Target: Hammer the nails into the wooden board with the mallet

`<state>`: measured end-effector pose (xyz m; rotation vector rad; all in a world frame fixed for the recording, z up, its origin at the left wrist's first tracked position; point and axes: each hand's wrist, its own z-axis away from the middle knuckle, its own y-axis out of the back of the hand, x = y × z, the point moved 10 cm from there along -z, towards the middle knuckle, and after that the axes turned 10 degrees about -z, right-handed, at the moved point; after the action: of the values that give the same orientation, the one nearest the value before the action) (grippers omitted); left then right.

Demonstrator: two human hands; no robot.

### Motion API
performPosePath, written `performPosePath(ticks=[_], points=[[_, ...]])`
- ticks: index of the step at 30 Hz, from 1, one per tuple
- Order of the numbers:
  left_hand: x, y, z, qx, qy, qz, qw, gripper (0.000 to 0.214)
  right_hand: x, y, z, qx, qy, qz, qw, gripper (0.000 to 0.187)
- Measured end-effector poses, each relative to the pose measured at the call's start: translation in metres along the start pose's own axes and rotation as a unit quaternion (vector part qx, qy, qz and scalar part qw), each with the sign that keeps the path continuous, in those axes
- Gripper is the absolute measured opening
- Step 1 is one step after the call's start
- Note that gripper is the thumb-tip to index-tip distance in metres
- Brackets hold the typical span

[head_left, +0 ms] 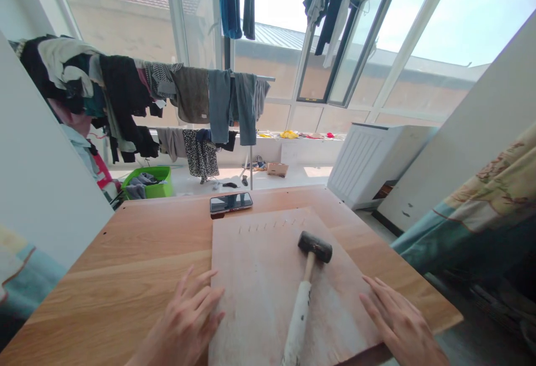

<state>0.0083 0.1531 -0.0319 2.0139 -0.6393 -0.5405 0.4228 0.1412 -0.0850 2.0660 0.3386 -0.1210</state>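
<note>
A pale wooden board [251, 299] lies on the wooden table. Several thin nails [274, 224] stand upright in a row near its far edge. On the board rests a mallet [315, 247] with a black head and a worn white handle that points toward me. My left hand [186, 313] is at the board's left edge, fingers stretched out, the tips touching or just over the edge. At the right edge is my right hand [396, 315], its fingers extended along the board. Neither hand holds anything.
A phone [231, 203] lies beyond the board on the table [159, 232]. Behind stand a drying rack with clothes [192, 95], a green basket [163, 187] and a white appliance [360, 159]. Curtains [481, 204] hang at the right. More clothes hang by the open window.
</note>
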Motion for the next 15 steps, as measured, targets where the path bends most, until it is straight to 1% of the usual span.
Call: performPosePath(ticks=[4, 7, 9, 11, 13, 15], points=[[-0.033, 0.019, 0.038, 0.04, 0.022, -0.047, 0.998, 0.025, -0.039, -0.014, 0.007, -0.02, 0.044, -0.037, 0.998, 0.049], [-0.048, 0.032, 0.056, 0.071, 0.035, -0.057, 0.995, 0.023, -0.058, -0.021, 0.009, -0.032, 0.058, -0.056, 0.996, 0.046], [-0.052, 0.035, 0.062, 0.077, 0.042, -0.056, 0.995, 0.023, -0.066, -0.022, 0.007, -0.033, 0.059, -0.05, 0.996, 0.044], [-0.054, 0.033, 0.066, 0.067, 0.049, -0.053, 0.995, 0.025, -0.074, -0.02, 0.004, -0.028, 0.067, -0.041, 0.996, 0.044], [-0.054, 0.032, 0.068, 0.058, 0.056, -0.043, 0.996, 0.026, -0.08, -0.016, -0.001, -0.025, 0.08, -0.031, 0.996, 0.043], [-0.058, 0.035, 0.065, 0.061, 0.077, -0.015, 0.995, 0.021, -0.085, -0.012, -0.005, -0.017, 0.084, -0.025, 0.996, 0.044]])
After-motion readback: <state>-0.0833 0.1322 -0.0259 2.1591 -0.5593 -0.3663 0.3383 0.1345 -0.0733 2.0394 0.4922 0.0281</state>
